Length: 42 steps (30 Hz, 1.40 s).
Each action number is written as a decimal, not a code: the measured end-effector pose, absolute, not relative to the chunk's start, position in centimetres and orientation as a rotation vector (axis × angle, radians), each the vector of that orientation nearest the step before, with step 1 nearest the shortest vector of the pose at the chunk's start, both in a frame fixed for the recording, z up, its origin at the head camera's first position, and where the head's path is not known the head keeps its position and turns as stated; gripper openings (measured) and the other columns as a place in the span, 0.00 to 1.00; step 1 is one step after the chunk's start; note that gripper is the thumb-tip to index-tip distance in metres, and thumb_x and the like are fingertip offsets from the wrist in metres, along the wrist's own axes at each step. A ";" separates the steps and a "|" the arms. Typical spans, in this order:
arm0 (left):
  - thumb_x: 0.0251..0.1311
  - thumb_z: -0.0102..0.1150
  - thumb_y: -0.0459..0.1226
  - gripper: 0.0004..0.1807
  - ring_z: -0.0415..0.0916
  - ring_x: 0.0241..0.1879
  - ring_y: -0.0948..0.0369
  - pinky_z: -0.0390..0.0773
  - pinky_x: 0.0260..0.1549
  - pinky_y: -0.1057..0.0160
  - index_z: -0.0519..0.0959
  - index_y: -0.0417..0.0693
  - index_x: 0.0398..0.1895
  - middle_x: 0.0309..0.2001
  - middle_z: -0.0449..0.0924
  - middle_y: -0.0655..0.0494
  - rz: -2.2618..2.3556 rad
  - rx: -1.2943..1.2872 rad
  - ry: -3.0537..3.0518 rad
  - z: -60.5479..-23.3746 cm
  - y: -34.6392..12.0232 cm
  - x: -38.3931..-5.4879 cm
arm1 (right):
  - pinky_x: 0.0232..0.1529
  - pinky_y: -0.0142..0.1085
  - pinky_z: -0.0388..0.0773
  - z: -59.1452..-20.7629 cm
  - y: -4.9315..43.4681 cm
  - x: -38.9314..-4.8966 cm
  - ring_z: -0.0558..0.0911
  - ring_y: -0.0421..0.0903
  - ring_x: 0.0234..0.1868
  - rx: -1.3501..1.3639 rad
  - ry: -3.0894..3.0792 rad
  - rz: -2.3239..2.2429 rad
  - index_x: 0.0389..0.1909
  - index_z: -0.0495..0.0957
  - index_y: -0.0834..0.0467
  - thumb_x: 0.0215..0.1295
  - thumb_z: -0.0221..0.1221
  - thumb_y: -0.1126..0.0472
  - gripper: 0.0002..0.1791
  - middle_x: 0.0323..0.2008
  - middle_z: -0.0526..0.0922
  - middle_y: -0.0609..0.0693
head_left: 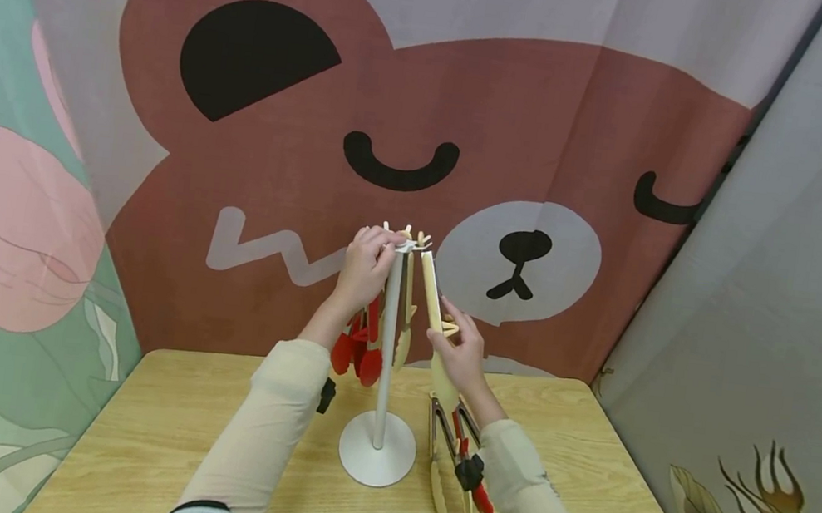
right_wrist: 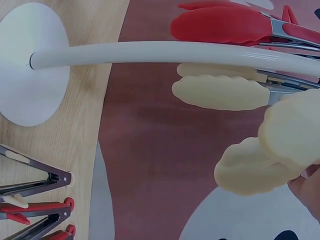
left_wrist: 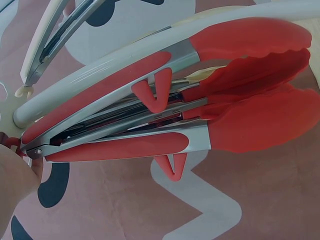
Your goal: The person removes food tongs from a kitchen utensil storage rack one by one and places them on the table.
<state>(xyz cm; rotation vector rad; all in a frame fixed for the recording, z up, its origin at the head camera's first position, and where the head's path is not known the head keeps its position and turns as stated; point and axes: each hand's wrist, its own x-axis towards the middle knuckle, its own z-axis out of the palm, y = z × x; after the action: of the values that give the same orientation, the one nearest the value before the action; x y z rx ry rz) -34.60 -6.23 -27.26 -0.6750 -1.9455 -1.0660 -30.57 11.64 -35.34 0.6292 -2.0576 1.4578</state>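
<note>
Your right hand has its thumb and fingers closed round a pair of cream tongs, gripping it partway down its length. The tongs hang nearly upright, leaning a little, with the hinge end up at the hooks on the right side of the stand's top; you cannot tell from here whether the pull ring is on a hook. Below your grip, the two scalloped cream heads stand slightly apart.

Your left hand is bent over the top of the white stand, its fingers curled at the left part of the hook ring. How tightly they hold is too small to see.

Just under your left hand, red tongs hang heads down beside the pole. Another cream pair hangs on the far side of the pole, between the red ones and the pair you hold.

Further down, the stand's round base sits flat on the wood-grain worktop. To the right of the base, more tongs, cream-headed and red-headed, lie with their hinges away from you. Beyond the worktop hangs a curtain printed with a brown bear.
</note>
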 end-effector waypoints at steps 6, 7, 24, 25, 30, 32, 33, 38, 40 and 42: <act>0.58 0.42 0.29 0.14 0.68 0.38 0.53 0.66 0.37 0.57 0.80 0.36 0.36 0.38 0.78 0.47 -1.073 -0.673 -1.949 -27.3 -6.2 -34.5 | 0.20 0.26 0.63 -35.3 11.8 -30.5 0.63 0.37 0.19 0.619 -2.054 1.455 0.56 0.67 0.68 0.51 0.58 0.72 0.28 0.40 0.73 0.64; 0.58 0.42 0.29 0.14 0.68 0.37 0.53 0.66 0.37 0.57 0.80 0.36 0.36 0.38 0.78 0.47 -1.077 -0.675 -1.946 -27.3 -6.2 -34.5 | 0.20 0.25 0.63 -35.3 11.8 -30.5 0.63 0.37 0.19 0.618 -2.053 1.457 0.56 0.67 0.68 0.51 0.58 0.72 0.28 0.40 0.73 0.64; 0.58 0.42 0.28 0.14 0.68 0.38 0.53 0.66 0.37 0.57 0.81 0.36 0.36 0.38 0.78 0.47 -1.084 -0.672 -1.956 -27.2 -6.2 -34.4 | 0.20 0.26 0.67 -35.2 12.3 -30.7 0.68 0.39 0.20 0.658 -2.027 1.519 0.56 0.67 0.70 0.51 0.57 0.74 0.27 0.37 0.73 0.64; 0.58 0.42 0.28 0.14 0.68 0.38 0.53 0.66 0.37 0.57 0.81 0.36 0.36 0.38 0.78 0.47 -1.082 -0.672 -1.956 -27.2 -6.2 -34.4 | 0.20 0.26 0.68 -35.2 12.3 -30.7 0.68 0.39 0.19 0.662 -2.024 1.528 0.56 0.66 0.70 0.51 0.57 0.74 0.27 0.37 0.73 0.64; 0.58 0.42 0.28 0.14 0.68 0.38 0.53 0.66 0.38 0.56 0.80 0.36 0.35 0.37 0.78 0.47 -1.084 -0.675 -1.949 -27.1 -6.2 -34.3 | 0.20 0.26 0.68 -35.1 12.5 -30.8 0.70 0.44 0.20 0.673 -2.018 1.566 0.56 0.66 0.70 0.51 0.56 0.75 0.27 0.37 0.72 0.64; 0.58 0.42 0.28 0.14 0.68 0.38 0.53 0.66 0.38 0.56 0.80 0.36 0.36 0.37 0.78 0.47 -1.089 -0.677 -1.947 -27.1 -6.2 -34.3 | 0.20 0.25 0.68 -35.0 12.6 -30.8 0.70 0.49 0.21 0.671 -2.020 1.575 0.56 0.67 0.70 0.51 0.56 0.75 0.27 0.37 0.72 0.64; 0.58 0.42 0.28 0.14 0.68 0.38 0.53 0.66 0.38 0.56 0.80 0.35 0.36 0.37 0.78 0.47 -1.091 -0.678 -1.946 -27.0 -6.2 -34.3 | 0.20 0.25 0.69 -35.0 12.6 -30.8 0.71 0.51 0.22 0.669 -2.023 1.581 0.56 0.66 0.70 0.52 0.56 0.74 0.27 0.37 0.72 0.64; 0.58 0.42 0.28 0.14 0.68 0.37 0.52 0.66 0.37 0.56 0.80 0.35 0.36 0.38 0.78 0.46 -1.091 -0.681 -1.945 -27.1 -6.2 -34.4 | 0.21 0.25 0.69 -35.0 12.7 -30.8 0.71 0.52 0.23 0.662 -2.032 1.599 0.57 0.66 0.70 0.52 0.56 0.74 0.27 0.37 0.72 0.63; 0.58 0.42 0.28 0.14 0.68 0.37 0.52 0.66 0.37 0.56 0.80 0.35 0.36 0.38 0.78 0.46 -1.089 -0.684 -1.941 -27.2 -6.2 -34.4 | 0.21 0.25 0.69 -35.0 12.8 -30.8 0.71 0.49 0.22 0.656 -2.033 1.606 0.57 0.66 0.69 0.52 0.56 0.74 0.27 0.36 0.72 0.63; 0.58 0.42 0.28 0.14 0.68 0.37 0.52 0.66 0.37 0.56 0.80 0.35 0.36 0.38 0.78 0.46 -1.088 -0.684 -1.938 -27.2 -6.2 -34.4 | 0.21 0.25 0.70 -35.0 12.8 -30.8 0.71 0.45 0.22 0.650 -2.033 1.618 0.57 0.66 0.69 0.52 0.56 0.74 0.27 0.37 0.71 0.62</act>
<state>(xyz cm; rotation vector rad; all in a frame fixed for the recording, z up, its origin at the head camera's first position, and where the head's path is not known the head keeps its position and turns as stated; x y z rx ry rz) -34.41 -6.21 -27.20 -0.6844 -1.9384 -1.0881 -30.81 12.81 -35.04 0.6495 -2.0328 1.6177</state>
